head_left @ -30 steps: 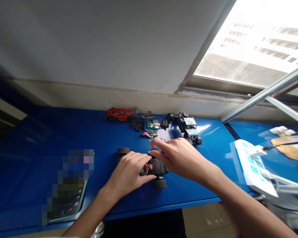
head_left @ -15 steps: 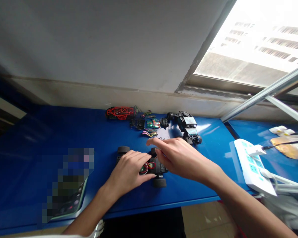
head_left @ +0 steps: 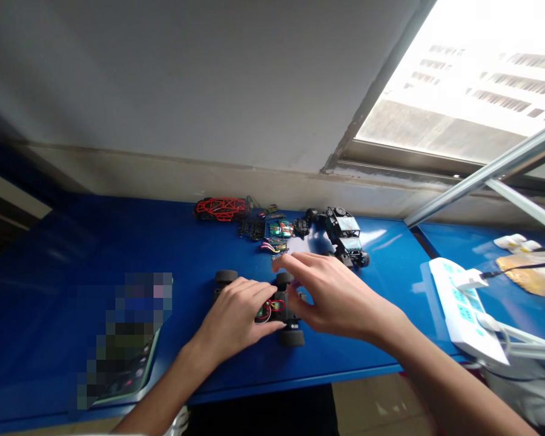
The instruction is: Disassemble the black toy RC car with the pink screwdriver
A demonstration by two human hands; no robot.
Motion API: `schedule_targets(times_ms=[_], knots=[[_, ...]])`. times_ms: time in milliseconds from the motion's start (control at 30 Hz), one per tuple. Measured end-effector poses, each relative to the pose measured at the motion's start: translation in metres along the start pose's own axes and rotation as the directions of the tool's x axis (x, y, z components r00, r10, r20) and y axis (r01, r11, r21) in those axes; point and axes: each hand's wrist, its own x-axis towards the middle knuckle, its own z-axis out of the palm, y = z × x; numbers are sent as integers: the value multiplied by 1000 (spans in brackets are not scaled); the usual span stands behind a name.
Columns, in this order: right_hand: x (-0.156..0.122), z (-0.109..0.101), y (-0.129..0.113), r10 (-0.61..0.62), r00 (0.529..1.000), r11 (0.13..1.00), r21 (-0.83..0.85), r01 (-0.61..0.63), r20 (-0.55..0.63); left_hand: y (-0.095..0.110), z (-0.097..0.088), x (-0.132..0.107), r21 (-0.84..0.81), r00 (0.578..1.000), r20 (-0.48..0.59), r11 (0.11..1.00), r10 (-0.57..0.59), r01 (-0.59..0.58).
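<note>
A black toy car chassis (head_left: pixel 279 314) with exposed red and white wires and thick black wheels lies on the blue table in front of me. My left hand (head_left: pixel 240 310) wraps over its middle, thumb along the near side and fingers on top, hiding much of the left part. Over the right end of the chassis is my right hand (head_left: pixel 333 293), fingers curved, with thumb and forefinger apart. The thumb is close to or touching the chassis; contact is hard to tell. Nothing shows plainly between the right fingers.
Behind are a red-framed toy car (head_left: pixel 222 208), several colourful car body parts (head_left: pixel 279 229) and a black-and-grey toy buggy (head_left: pixel 345 233). At right are a white power strip (head_left: pixel 467 309) and metal frame bar (head_left: pixel 485 172). A tablet (head_left: pixel 131 369), partly pixelated, lies left.
My right hand has moved slightly down and its thumb and forefinger have spread more over the chassis end. My left hand keeps its grip on the chassis.
</note>
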Motion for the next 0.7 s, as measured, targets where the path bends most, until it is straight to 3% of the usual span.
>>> schedule_targets(times_ms=[133, 300, 500, 700], knots=[[-1, 3, 1, 84, 996, 990, -113, -79, 37, 0, 0, 0, 4, 1000, -15, 1000, -1, 1], [-2, 3, 2, 7, 999, 1000, 24, -6, -45, -1, 1, -1, 2, 1000, -1, 1000, -6, 6], [-1, 6, 5, 90, 996, 996, -9, -90, -10, -1, 0, -1, 13, 1000, -3, 1000, -7, 7], [-2, 6, 3, 29, 995, 998, 58, -24, -92, -1, 0, -1, -2, 1000, -6, 1000, -9, 9]])
